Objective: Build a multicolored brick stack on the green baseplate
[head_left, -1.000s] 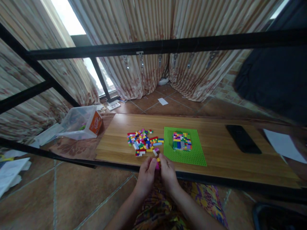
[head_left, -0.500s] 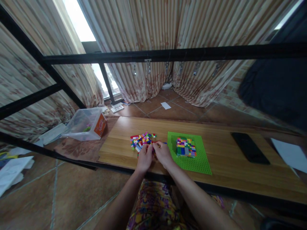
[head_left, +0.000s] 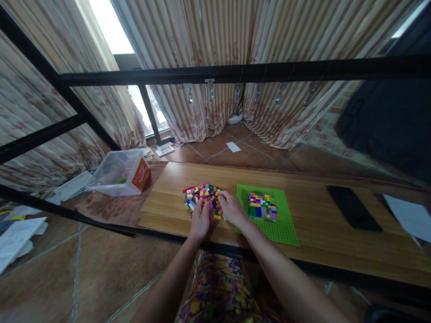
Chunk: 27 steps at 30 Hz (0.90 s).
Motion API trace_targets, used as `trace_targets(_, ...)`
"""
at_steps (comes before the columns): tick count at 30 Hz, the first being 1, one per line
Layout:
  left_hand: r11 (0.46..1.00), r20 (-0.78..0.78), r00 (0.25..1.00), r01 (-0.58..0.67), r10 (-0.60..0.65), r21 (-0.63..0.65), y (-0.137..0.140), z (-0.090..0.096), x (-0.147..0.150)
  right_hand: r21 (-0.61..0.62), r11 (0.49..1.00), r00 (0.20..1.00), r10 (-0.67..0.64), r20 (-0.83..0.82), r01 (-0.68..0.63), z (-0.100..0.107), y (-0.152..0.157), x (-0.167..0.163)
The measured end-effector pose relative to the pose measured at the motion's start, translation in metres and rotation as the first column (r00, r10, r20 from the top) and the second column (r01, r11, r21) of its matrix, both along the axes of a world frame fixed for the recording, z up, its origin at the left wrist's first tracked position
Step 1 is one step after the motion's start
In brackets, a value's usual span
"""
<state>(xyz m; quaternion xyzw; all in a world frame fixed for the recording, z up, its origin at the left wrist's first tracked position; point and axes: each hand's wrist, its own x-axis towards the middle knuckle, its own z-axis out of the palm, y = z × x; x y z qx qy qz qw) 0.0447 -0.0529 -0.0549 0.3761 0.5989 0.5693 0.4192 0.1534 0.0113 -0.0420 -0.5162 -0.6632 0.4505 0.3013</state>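
Parted since the earlier frame, my left hand (head_left: 200,220) and right hand (head_left: 232,208) work at the loose bricks (head_left: 200,193) beside the green board (head_left: 283,226); their grip I can't tell. Seemingly I'm picking pieces, which calls for a light pinch.

In front of you, striped curtains (head_left: 188,40) hang down to a brown tiled floor (head_left: 111,255), with a bright window (head_left: 112,31) at your left.

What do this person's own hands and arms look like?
The left hand and right hand look ungloved; the forearms show no sleeves, watch or bands. Rings: too small to tell. A patterned purple-and-yellow garment shows below.
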Motion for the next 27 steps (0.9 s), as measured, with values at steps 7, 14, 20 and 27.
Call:
trace_targets(7, 1.0, 0.069, 0.998, 0.012, -0.014, 0.028, -0.003, 0.003, 0.001, -0.064, 0.997, 0.994, 0.03, -0.101, -0.036, -0.005, 0.0, 0.012)
trace_targets(14, 1.0, 0.268, 0.963, 0.029, -0.03, 0.009, -0.011, 0.012, 0.003, -0.006, 0.998, 0.98, 0.064, -0.19, -0.067, -0.001, -0.005, 0.014)
trace_targets(20, 1.0, 0.456, 0.89, 0.019, -0.016, -0.001, -0.016, 0.015, 0.006, 0.009, 0.998, 0.957, 0.057, -0.283, -0.057, 0.007, -0.018, 0.017)
trace_targets(27, 0.994, 0.483, 0.869, 0.088, -0.108, 0.064, -0.023, 0.02, 0.01, 0.003, 0.993, 0.873, 0.104, -0.477, -0.117, 0.021, -0.043, 0.023)
